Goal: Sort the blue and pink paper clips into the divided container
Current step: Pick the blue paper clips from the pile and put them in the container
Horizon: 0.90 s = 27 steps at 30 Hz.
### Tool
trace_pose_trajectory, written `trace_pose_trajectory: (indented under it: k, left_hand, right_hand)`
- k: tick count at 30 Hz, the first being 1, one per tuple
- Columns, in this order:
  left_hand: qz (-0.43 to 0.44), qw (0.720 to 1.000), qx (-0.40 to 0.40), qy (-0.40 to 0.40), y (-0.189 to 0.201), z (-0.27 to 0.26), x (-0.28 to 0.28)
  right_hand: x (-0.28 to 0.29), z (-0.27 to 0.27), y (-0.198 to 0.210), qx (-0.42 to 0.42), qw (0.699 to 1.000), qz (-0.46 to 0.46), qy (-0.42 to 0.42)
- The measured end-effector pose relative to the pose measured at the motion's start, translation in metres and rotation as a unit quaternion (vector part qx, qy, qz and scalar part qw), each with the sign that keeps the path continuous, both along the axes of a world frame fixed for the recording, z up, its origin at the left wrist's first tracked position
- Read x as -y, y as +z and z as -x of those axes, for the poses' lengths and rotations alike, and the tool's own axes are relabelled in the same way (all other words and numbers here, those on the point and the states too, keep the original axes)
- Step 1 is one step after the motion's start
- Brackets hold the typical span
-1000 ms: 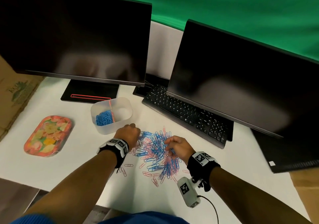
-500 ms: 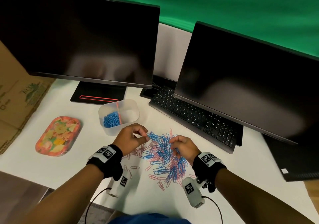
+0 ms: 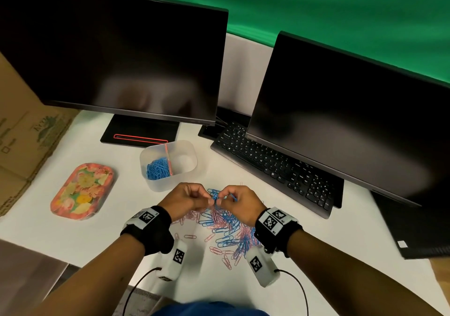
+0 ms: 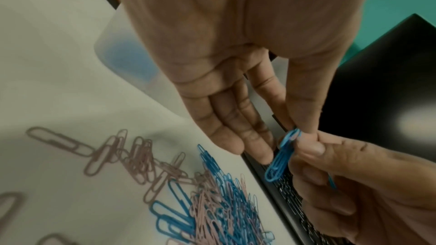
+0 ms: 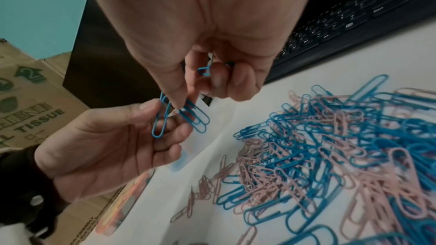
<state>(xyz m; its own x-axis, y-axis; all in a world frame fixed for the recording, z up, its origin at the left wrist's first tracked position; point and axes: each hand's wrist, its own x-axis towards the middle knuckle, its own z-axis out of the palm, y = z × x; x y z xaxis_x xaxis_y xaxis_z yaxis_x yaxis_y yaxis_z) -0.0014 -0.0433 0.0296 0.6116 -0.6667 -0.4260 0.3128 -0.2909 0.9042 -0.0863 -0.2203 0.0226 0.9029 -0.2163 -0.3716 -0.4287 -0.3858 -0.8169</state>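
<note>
Both hands meet just above the far side of the loose pile of blue and pink paper clips (image 3: 226, 230), which lies on the white table (image 3: 60, 232) toward its near edge. The left hand (image 3: 185, 200) pinches a small bunch of blue clips (image 4: 282, 155) between thumb and forefinger, its other fingers fairly straight. The right hand (image 3: 239, 204) pinches the same bunch from the other side with thumb and forefinger; its remaining fingers are curled, and another blue clip (image 5: 204, 70) is tucked among them.

The divided container (image 3: 187, 173) stands on the table just beyond the hands, toward the far edge. Its left compartment holds a heap of blue clips (image 3: 157, 168); I see no clips in the right compartment.

A floral tray (image 3: 81, 191) lies toward the left edge. A keyboard (image 3: 275, 167) and two dark monitors (image 3: 117, 55) stand along the far side.
</note>
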Motion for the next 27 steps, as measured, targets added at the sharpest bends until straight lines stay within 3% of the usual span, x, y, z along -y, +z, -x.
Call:
trace_pose_trajectory:
  k: [4, 7, 10, 16, 19, 22, 24, 27]
  left_hand:
    - [0.025, 0.998, -0.05, 0.029, 0.003, 0.004, 0.003]
    - [0.071, 0.987, -0.138, 0.039, 0.006, 0.012, 0.012]
    - [0.104, 0.969, -0.221, 0.045, 0.006, 0.018, 0.021]
    - [0.169, 0.91, -0.326, 0.191, 0.005, 0.018, 0.022]
    - [0.184, 0.896, -0.348, 0.206, 0.002, 0.016, 0.021]
    - [0.165, 0.891, -0.346, 0.242, -0.001, 0.012, 0.016]
    - [0.118, 0.906, -0.316, 0.254, -0.005, 0.01, 0.009]
    - [0.014, 0.941, -0.241, 0.238, -0.013, 0.006, 0.001]
  right_hand:
    - [-0.002, 0.001, 0.004, 0.004, 1.0, -0.004, 0.0]
    - [-0.006, -0.003, 0.013, 0.02, 0.999, -0.045, 0.001]
    - [-0.014, -0.011, 0.026, 0.026, 0.995, -0.096, 0.0]
    - [-0.028, -0.029, 0.045, -0.004, 0.997, -0.073, 0.017]
    - [-0.036, -0.031, 0.056, 0.002, 0.997, -0.041, 0.059]
    - [-0.031, -0.023, 0.059, 0.039, 0.997, -0.059, 0.013]
    - [-0.022, -0.012, 0.052, 0.054, 0.998, 0.017, 0.009]
    - [-0.008, 0.016, 0.028, 0.004, 0.988, 0.117, 0.101]
